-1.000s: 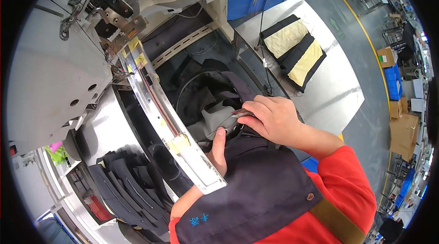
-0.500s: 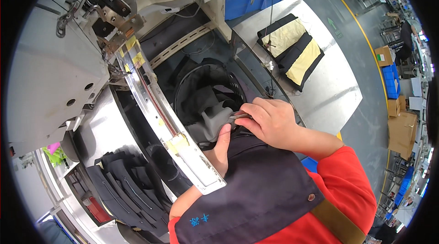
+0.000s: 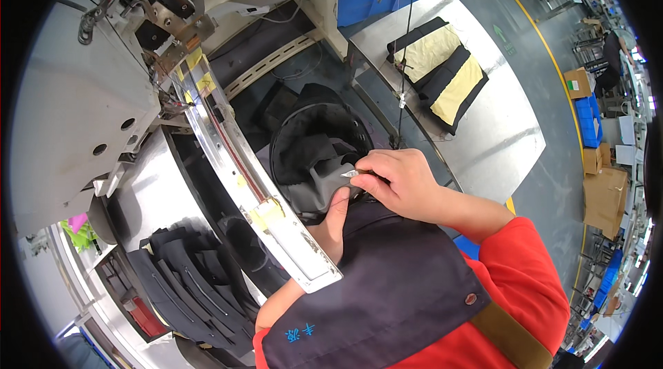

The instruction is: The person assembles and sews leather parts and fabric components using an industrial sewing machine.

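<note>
Dark grey fabric (image 3: 314,182) hangs in front of my body, bunched over the opening of a black round container or bag-like holder (image 3: 275,155). My left hand (image 3: 336,213) grips the fabric's near edge, thumb on top and fingers hidden beneath. In my right hand (image 3: 400,179) is a small pair of thread snips (image 3: 349,174), pinched between thumb and fingers. Their pale metal tips point left, just above the fabric beside my left thumb. The handles are mostly covered by my fingers.
A narrow metal rail (image 3: 238,162) of the sewing machine (image 3: 90,106) runs close left of my hands. Dark garment pieces (image 3: 197,279) lie at lower left. On the right, a metal table (image 3: 504,120) bears black panels with yellow pieces (image 3: 452,92).
My right hand has shifted slightly left, and the snips' tips show more plainly over the fabric. My left hand keeps its hold. The view has shifted a little.
</note>
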Demonstrator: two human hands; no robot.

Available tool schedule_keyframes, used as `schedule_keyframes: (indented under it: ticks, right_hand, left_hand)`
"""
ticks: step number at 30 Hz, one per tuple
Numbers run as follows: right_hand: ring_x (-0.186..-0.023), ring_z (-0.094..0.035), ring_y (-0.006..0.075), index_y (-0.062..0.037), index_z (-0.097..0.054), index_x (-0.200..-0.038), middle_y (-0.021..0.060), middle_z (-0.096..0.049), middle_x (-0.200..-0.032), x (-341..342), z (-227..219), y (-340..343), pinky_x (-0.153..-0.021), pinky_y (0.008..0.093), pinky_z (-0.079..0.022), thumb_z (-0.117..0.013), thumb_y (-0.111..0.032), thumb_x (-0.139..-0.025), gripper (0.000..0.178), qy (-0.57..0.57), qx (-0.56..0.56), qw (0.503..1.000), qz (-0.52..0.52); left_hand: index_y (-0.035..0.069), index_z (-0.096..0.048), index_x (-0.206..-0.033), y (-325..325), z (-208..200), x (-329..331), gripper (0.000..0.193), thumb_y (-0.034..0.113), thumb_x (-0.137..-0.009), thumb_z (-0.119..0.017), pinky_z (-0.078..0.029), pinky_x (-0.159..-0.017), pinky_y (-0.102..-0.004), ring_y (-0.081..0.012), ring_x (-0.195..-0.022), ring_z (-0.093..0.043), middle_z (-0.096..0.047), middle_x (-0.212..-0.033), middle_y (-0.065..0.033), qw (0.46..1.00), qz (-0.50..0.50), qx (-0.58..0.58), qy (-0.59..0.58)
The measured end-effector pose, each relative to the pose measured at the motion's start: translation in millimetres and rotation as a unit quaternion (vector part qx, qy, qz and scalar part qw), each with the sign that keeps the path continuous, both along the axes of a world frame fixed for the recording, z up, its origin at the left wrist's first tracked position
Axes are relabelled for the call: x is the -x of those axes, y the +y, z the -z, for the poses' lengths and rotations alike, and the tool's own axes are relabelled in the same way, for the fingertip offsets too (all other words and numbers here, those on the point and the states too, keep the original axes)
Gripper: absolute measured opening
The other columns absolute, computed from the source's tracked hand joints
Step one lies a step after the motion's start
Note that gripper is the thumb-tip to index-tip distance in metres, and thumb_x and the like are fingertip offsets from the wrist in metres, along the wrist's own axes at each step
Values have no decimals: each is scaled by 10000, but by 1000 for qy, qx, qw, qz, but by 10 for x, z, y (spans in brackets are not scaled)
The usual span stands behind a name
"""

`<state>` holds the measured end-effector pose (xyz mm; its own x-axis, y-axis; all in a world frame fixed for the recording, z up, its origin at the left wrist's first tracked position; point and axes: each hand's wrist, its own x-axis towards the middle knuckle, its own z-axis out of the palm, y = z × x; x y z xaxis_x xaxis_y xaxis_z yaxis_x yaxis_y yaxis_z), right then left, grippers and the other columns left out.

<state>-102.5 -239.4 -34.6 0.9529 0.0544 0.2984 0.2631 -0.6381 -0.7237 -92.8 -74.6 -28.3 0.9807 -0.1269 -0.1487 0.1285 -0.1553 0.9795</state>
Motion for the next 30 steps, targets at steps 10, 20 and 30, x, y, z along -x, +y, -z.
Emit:
schedule_keyframes:
  ticks: [10,20,30]
  right_hand:
    - [-531,-553,198,-81,-574,-880,29,-545,-686,94,-16,-51,-464,298,-420,-698,-239,-781,224,-68,106,992,21]
    - [-502,-546,195,-55,-581,-886,34,-558,-670,83,-14,37,-442,285,-413,-717,-186,-753,231,-95,87,990,52]
    - [-571,-565,233,-44,-630,-895,102,-592,-682,45,35,85,-531,316,-421,-612,-268,-869,226,154,-188,970,19]
  left_hand:
    - [-43,-549,-1121,64,138,-8,363,186,-860,-655,-427,-921,-276,-180,-985,-580,-593,-1094,-128,997,-13,43,60]
    - [-15,-575,-1154,45,-101,-32,371,263,-909,-600,-401,-937,-263,-144,-1038,-551,-587,-1145,-93,995,54,9,81]
    - [-75,-528,-1164,134,269,25,461,262,-875,-651,-409,-924,-264,-154,-987,-570,-595,-1096,-120,999,-21,14,44]
